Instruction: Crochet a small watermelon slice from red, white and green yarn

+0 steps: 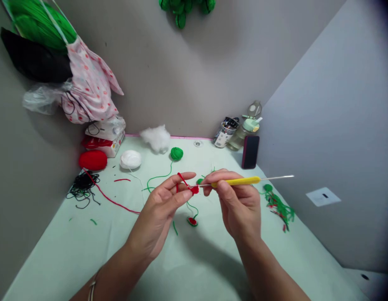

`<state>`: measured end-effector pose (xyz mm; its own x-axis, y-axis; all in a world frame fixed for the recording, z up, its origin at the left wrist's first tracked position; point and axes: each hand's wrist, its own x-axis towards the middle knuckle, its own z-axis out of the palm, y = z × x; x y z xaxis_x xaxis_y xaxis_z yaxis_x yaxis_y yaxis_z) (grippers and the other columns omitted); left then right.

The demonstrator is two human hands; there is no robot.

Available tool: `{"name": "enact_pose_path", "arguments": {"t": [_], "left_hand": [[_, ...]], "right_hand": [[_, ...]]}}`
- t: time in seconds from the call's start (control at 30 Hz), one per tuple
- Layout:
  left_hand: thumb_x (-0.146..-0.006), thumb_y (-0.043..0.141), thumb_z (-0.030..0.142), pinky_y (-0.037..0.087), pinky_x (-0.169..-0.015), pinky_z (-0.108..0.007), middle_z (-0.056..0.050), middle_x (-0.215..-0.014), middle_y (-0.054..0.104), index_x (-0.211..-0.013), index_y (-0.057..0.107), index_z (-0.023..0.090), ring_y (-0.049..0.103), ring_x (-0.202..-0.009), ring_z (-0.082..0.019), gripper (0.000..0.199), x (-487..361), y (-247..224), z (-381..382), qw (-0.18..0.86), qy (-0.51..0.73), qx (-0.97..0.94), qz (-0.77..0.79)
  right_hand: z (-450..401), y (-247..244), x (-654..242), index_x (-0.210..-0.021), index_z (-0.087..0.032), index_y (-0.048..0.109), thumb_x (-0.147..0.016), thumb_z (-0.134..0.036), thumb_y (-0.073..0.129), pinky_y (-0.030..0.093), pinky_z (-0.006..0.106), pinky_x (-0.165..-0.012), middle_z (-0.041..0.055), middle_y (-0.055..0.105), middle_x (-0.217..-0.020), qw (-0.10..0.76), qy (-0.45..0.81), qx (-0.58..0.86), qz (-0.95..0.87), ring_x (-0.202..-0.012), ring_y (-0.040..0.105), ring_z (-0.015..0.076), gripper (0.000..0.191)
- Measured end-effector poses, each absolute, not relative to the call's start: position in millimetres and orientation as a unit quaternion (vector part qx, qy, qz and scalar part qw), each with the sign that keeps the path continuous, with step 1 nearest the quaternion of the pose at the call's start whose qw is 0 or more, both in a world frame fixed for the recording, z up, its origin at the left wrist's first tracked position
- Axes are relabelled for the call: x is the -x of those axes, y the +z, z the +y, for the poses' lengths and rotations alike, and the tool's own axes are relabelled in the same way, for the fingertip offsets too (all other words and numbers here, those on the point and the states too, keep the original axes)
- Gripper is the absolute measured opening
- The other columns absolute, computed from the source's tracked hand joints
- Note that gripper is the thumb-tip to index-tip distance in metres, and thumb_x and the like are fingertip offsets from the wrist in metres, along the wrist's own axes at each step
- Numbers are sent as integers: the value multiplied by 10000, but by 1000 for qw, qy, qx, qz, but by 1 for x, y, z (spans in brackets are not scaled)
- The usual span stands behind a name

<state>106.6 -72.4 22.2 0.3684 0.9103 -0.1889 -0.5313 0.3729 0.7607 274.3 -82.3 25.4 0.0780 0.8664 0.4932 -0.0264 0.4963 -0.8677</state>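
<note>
While I am watching through the head view, the left hand (160, 207) is pinching a small red piece (195, 190) between thumb and fingers, above the table (71, 246), with a red strand (183, 179) running over its forefinger. The right hand (242, 205) is gripping the hook (244, 181) by its yellow handle; the thin shaft is meeting the piece, though whether its tip is passing through, I cannot tell. The piece is probably weighing next to nothing, soft and giving: pinch lightly, near the working edge. The hook is looking stiff, its thick handle offering the surest hold; the bare shaft is likely slippery.
</note>
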Motion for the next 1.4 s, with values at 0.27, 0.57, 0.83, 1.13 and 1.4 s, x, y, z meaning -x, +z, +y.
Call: {"name": "enact_pose_path", "arguments": {"t": [0.27,0.57,0.83,1.13,1.4], "left_hand": [[-868,841,301,447,-915,-315,-20,-961,707,-1132,842,294,585,-967,-196,264,-105,24,-75,732,475,-372,317],[-874,855,323,402,-711,-265,7,-858,660,-978,861,277,459,-702,-119,114,-106,23,-75,711,491,-372,338],[-863,857,340,372,-689,-247,29,-808,574,-1068,863,295,439,-670,-93,209,-105,21,-73,727,480,-361,332],[-863,858,280,371,-605,-193,21,-816,616,-907,833,221,429,-592,-57,78,-105,21,-70,744,497,-307,324],[-875,842,256,391,-583,-167,32,-780,591,-876,791,199,443,-576,-52,77,-106,20,-68,757,496,-293,309]], "right_hand": [[-82,24,-272,-1040,-264,815,-1052,-315,666,589,336,-718,42,767,-970,638,349,352,-589,-783,693,169,158],[-83,22,-271,-1057,-281,822,-1051,-296,676,561,323,-713,24,760,-958,634,369,341,-588,-777,681,154,146],[-84,25,-270,-1063,-306,825,-1067,-290,655,561,319,-752,6,762,-969,626,347,355,-601,-787,683,140,171],[-83,25,-272,-1048,-282,832,-1064,-289,661,570,314,-726,11,762,-966,659,335,360,-570,-766,688,138,171],[-84,27,-273,-1026,-267,836,-1055,-311,679,569,307,-720,12,752,-935,657,350,354,-567,-770,682,137,165]]}}
